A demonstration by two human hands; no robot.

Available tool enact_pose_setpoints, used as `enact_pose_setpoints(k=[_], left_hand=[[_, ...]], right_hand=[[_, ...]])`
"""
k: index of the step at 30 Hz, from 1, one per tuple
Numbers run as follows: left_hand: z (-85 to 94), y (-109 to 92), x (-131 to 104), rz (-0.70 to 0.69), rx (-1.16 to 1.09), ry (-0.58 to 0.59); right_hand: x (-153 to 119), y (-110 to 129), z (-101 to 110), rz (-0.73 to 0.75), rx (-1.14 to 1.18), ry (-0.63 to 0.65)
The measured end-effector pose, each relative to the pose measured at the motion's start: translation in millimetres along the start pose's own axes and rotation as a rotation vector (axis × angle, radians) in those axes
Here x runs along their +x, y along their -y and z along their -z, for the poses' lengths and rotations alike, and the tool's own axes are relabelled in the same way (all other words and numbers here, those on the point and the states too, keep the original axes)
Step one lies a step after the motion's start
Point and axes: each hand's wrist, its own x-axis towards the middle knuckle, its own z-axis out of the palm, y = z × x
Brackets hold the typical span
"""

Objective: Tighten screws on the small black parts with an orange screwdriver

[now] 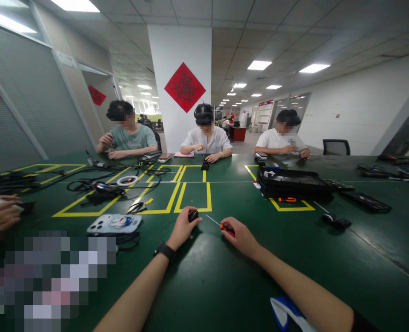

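Just left of the middle, my left hand (183, 227) is closed around a small black object (193, 215), whose kind I cannot make out. A dark band circles that wrist. My right hand (239, 236) grips a screwdriver (228, 229) with a red, orange and black handle. Its thin metal shaft points up and left toward my left hand, and the tip stays apart from the black object. Both hands are just above or on the green table (204, 286); the exact contact is hard to tell.
A phone in a pale blue case (116, 223) and tangled black cables (86, 184) lie to the left. Toward the right are a black tray (294, 182), an orange-handled tool (287, 199) and a blue-white item (287, 313). Several people sit around the table.
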Motion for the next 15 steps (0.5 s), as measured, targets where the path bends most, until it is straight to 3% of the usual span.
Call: enact_pose_setpoints(k=[3,9,15], left_hand=[[-9.5,-9.4,-1.9,0.038,-0.139,0.009],[-20.3,-15.9,-8.3,0.133,-0.404,0.146],[-18.5,-16.9,-8.9,0.101,-0.426,0.107]], right_hand=[[0.8,2.5,-2.6,-0.025,0.111,-0.051],[5.2,-3.1,-2.3,-0.109,0.192,-0.002],[6.2,-2.3,1.1,-0.073,0.224,0.005]])
